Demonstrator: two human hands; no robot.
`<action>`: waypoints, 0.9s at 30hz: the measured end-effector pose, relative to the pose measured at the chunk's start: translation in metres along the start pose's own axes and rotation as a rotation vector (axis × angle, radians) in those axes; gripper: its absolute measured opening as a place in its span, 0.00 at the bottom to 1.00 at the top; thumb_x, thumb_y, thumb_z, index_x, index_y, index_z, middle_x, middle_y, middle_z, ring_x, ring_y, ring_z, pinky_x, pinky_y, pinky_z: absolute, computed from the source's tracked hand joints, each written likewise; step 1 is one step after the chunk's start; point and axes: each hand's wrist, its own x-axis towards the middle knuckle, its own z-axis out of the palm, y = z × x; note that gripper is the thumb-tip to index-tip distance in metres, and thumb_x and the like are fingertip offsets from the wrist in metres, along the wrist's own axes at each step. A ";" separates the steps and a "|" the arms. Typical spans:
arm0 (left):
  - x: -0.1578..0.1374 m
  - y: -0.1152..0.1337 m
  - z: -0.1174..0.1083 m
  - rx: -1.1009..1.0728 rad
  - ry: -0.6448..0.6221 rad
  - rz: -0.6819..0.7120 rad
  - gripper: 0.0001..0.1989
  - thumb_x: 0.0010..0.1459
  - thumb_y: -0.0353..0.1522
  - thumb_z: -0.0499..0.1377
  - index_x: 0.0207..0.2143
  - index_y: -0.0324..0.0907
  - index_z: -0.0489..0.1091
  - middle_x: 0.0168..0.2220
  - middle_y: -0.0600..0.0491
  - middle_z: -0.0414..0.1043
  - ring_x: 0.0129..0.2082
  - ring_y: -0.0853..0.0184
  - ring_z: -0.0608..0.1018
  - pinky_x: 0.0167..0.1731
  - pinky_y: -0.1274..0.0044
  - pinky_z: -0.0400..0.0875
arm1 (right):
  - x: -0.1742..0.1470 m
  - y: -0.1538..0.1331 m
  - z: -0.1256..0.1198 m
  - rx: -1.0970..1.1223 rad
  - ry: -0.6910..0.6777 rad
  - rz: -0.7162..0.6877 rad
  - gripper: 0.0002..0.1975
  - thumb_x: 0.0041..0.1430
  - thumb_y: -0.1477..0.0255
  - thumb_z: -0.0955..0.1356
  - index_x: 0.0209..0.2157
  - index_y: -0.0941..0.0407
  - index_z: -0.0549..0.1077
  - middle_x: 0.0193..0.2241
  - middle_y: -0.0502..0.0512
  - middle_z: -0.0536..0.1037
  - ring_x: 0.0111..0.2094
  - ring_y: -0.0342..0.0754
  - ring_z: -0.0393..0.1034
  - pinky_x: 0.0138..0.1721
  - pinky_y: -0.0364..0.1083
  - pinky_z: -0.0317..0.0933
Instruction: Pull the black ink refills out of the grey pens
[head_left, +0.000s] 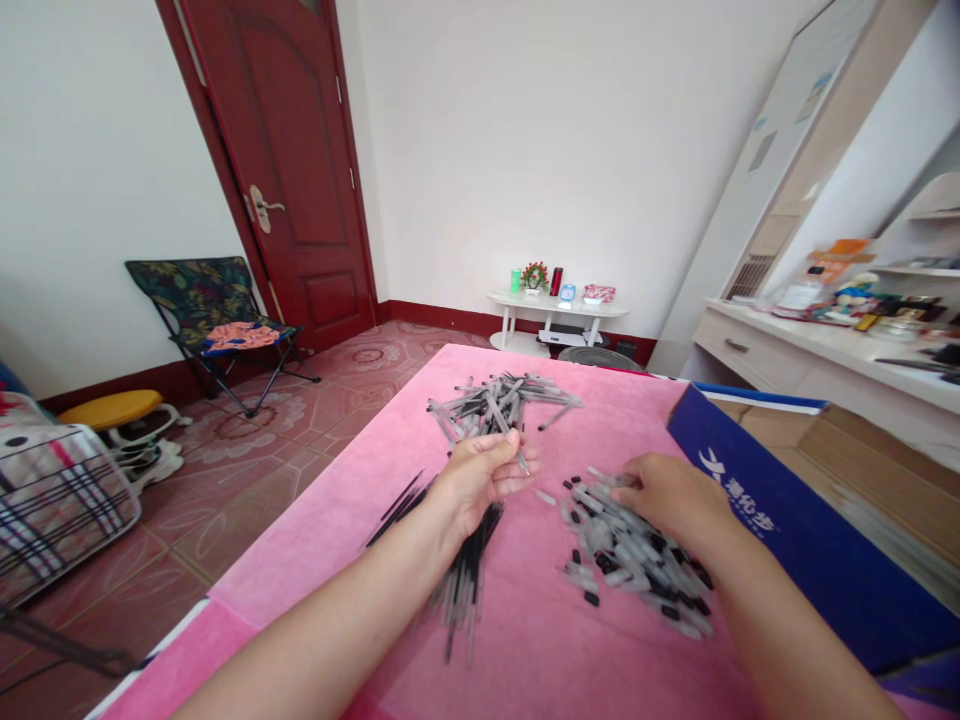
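My left hand is closed around a clear pen barrel, which slants between thumb and fingers. Behind it lies a loose heap of clear pen barrels with dark ends. Thin black pen refills are bunched on the pink cloth under and beside my left wrist. My right hand reaches into a pile of pen caps, clear with black parts. Its thumb and fingertips are pinched at the pile's upper edge on a pen cap, partly hidden by the fingers.
A pink cloth covers the table. Along its right side stands an open blue box. Beyond are a white dresser with bottles, a low white shelf, a folding chair and a red door.
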 end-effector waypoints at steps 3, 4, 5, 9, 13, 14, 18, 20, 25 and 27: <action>-0.002 -0.003 0.000 0.068 -0.050 -0.007 0.14 0.46 0.35 0.62 0.34 0.35 0.70 0.32 0.45 0.74 0.29 0.66 0.77 0.31 0.76 0.71 | -0.002 0.000 -0.001 0.031 0.034 0.001 0.09 0.40 0.62 0.69 0.23 0.53 0.76 0.25 0.58 0.76 0.30 0.53 0.70 0.24 0.44 0.50; -0.002 -0.003 0.001 0.097 -0.068 -0.006 0.15 0.46 0.36 0.62 0.35 0.35 0.70 0.33 0.45 0.74 0.30 0.65 0.77 0.31 0.76 0.71 | -0.004 -0.003 -0.003 0.083 0.065 -0.020 0.10 0.42 0.62 0.68 0.24 0.53 0.76 0.25 0.58 0.76 0.29 0.53 0.70 0.24 0.44 0.51; -0.003 -0.004 0.001 0.129 -0.085 -0.002 0.16 0.46 0.37 0.62 0.36 0.36 0.70 0.34 0.45 0.74 0.30 0.65 0.77 0.31 0.76 0.70 | -0.006 -0.006 -0.004 0.165 0.099 -0.063 0.10 0.44 0.63 0.67 0.25 0.54 0.76 0.25 0.58 0.76 0.29 0.52 0.69 0.24 0.44 0.53; -0.006 -0.006 0.003 0.327 -0.191 0.010 0.18 0.46 0.40 0.61 0.34 0.35 0.70 0.30 0.46 0.74 0.26 0.68 0.76 0.28 0.79 0.67 | -0.016 -0.028 -0.012 0.731 0.185 -0.307 0.12 0.50 0.65 0.64 0.31 0.57 0.75 0.29 0.56 0.76 0.30 0.48 0.69 0.29 0.43 0.59; -0.013 -0.008 0.005 0.536 -0.362 0.013 0.17 0.44 0.41 0.62 0.27 0.34 0.72 0.24 0.49 0.73 0.21 0.72 0.72 0.22 0.82 0.63 | -0.025 -0.045 -0.016 1.144 0.146 -0.356 0.22 0.50 0.64 0.66 0.46 0.57 0.68 0.30 0.53 0.73 0.25 0.43 0.67 0.25 0.41 0.60; -0.015 -0.008 0.006 0.560 -0.416 -0.001 0.16 0.44 0.41 0.62 0.25 0.34 0.72 0.23 0.49 0.72 0.21 0.72 0.72 0.22 0.82 0.63 | -0.027 -0.047 -0.017 1.197 0.125 -0.359 0.22 0.49 0.64 0.67 0.46 0.56 0.67 0.28 0.51 0.72 0.23 0.41 0.65 0.23 0.40 0.59; -0.016 -0.001 0.003 0.385 -0.559 -0.162 0.21 0.48 0.45 0.58 0.29 0.33 0.73 0.24 0.47 0.73 0.22 0.70 0.73 0.25 0.80 0.64 | -0.028 -0.045 -0.016 1.416 0.078 -0.272 0.12 0.46 0.66 0.70 0.33 0.58 0.73 0.21 0.47 0.68 0.19 0.37 0.60 0.20 0.37 0.57; -0.012 0.003 0.000 0.126 -0.529 -0.209 0.24 0.50 0.48 0.54 0.31 0.34 0.72 0.23 0.48 0.72 0.23 0.70 0.73 0.27 0.78 0.66 | -0.028 -0.044 -0.014 1.604 0.019 -0.200 0.10 0.45 0.66 0.71 0.27 0.59 0.72 0.20 0.47 0.68 0.18 0.36 0.60 0.20 0.37 0.58; -0.008 0.002 0.003 -0.056 -0.355 0.125 0.13 0.47 0.34 0.62 0.36 0.39 0.71 0.34 0.50 0.73 0.31 0.69 0.74 0.33 0.78 0.68 | -0.032 -0.060 -0.003 1.917 -0.108 -0.065 0.11 0.42 0.68 0.72 0.27 0.59 0.72 0.21 0.48 0.71 0.20 0.35 0.64 0.23 0.36 0.62; -0.010 -0.002 0.008 0.016 -0.356 0.228 0.15 0.46 0.31 0.62 0.40 0.40 0.70 0.41 0.48 0.71 0.38 0.65 0.73 0.35 0.76 0.68 | -0.036 -0.069 0.002 1.932 -0.144 -0.074 0.11 0.42 0.69 0.72 0.27 0.60 0.72 0.21 0.49 0.72 0.20 0.36 0.65 0.24 0.36 0.62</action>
